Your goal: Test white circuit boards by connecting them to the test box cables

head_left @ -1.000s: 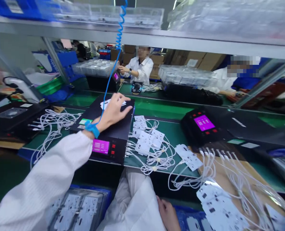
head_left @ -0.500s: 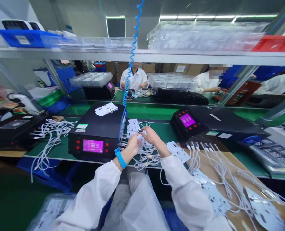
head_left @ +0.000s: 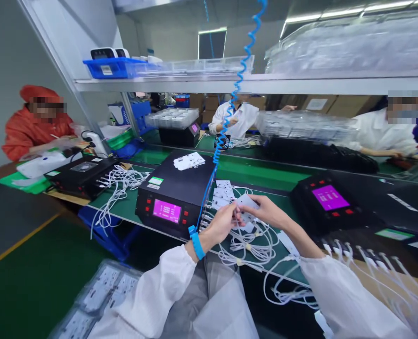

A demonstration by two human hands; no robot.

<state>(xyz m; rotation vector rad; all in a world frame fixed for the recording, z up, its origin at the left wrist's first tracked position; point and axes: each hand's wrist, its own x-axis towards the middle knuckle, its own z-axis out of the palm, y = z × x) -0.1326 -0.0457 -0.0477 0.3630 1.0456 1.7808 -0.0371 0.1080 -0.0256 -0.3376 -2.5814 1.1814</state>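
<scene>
Both hands meet over the bundled white cables (head_left: pixel 256 245), beside the black box with the lit magenta screen (head_left: pixel 167 211). A white circuit board (head_left: pixel 247 202) is pinched between them. My right hand (head_left: pixel 268 210) grips its right side, fingers closed over the edge. My left hand (head_left: pixel 223 223), with a blue strap (head_left: pixel 196 242) on its wrist, is closed at the board's lower left edge; its fingertips are partly hidden. Just behind the left hand, more white boards (head_left: pixel 223 192) lie on the green bench. Another white board (head_left: pixel 189 161) rests on top of the black box.
A coiled blue cord (head_left: pixel 237 84) hangs over the bench. To the right stands another black box (head_left: pixel 367 202) with white cables plugged in; a third (head_left: pixel 83 174) is at the left. Trays of boards (head_left: pixel 99 292) sit low on the left. Several people work around the benches.
My view has swung left, bringing a person in red into sight. The white board between my hands now shows its face, and the right hand has shifted to its right side.
</scene>
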